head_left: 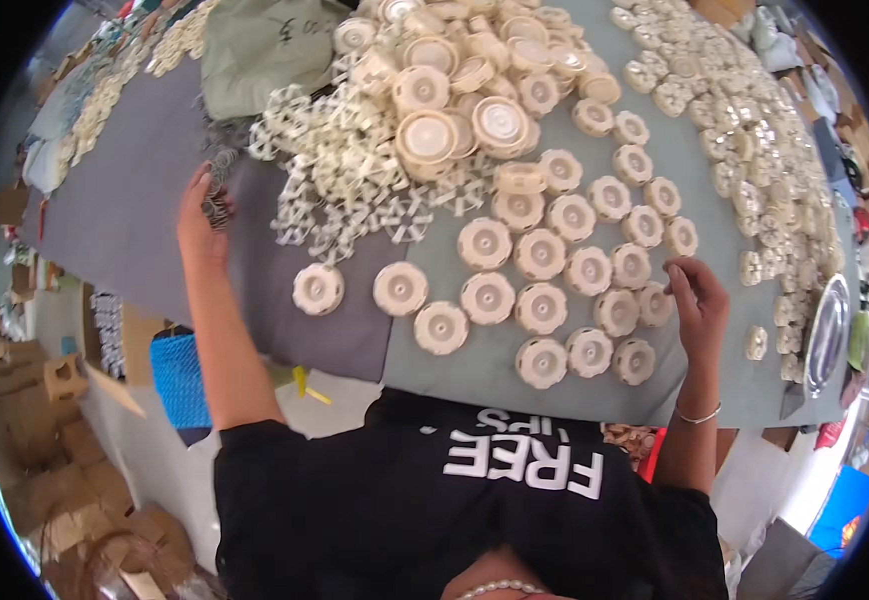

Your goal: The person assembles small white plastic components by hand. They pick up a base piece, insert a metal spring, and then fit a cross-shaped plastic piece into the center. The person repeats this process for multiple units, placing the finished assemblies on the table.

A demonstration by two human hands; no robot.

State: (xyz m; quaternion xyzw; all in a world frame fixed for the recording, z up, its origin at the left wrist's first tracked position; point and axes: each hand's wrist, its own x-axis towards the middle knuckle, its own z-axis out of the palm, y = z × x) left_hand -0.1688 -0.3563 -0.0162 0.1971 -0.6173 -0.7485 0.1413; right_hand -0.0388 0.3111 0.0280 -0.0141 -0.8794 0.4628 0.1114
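Observation:
My left hand (202, 222) is closed around several dark metal coil springs (218, 190), beside more wiry grey springs (223, 138) on the cloth. My right hand (700, 305) has its thumb and fingers pinched together, just below a round cream plastic cap (683, 237) with a scalloped rim and beside another cap (655, 304). What the pinch holds, if anything, is too small to tell. Several such caps lie spread face up between my hands, one cap (318, 289) being nearest the left arm. White three-armed plastic pieces (340, 165) form a loose heap behind them.
A tall pile of cream round parts (427, 135) stands at the back middle. An olive-green bag (260, 60) lies left of it. Rows of assembled cream pieces (755, 150) cover the right side, near a shiny oval tray (828, 335). Cardboard boxes (35, 440) stand on the floor at left.

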